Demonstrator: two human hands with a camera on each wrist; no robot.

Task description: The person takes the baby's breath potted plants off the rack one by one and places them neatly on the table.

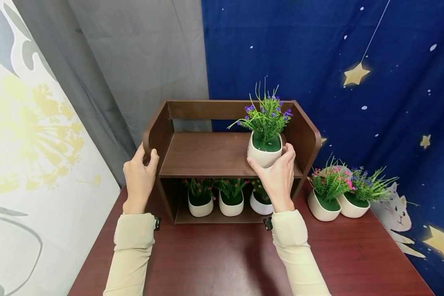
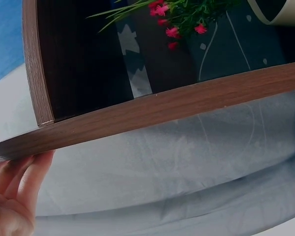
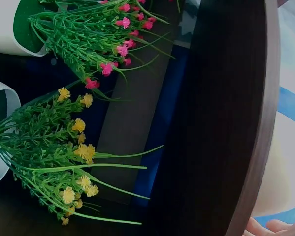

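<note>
A brown wooden desk shelf with two levels stands on the table. My left hand grips the front edge of its left side panel, and the left wrist view has fingers against the panel's outer face. In my right hand is a white pot of artificial purple flowers, upright at the right end of the upper board. Whether the pot's base touches the board cannot be made out. Below are potted pink flowers, a second pink-flowered pot and potted yellow flowers.
To the right of the shelf, a pink-flowered pot and a purple-flowered pot stand side by side on the reddish table. Behind hang a grey curtain and a blue star-patterned curtain. A white patterned cloth is at the left.
</note>
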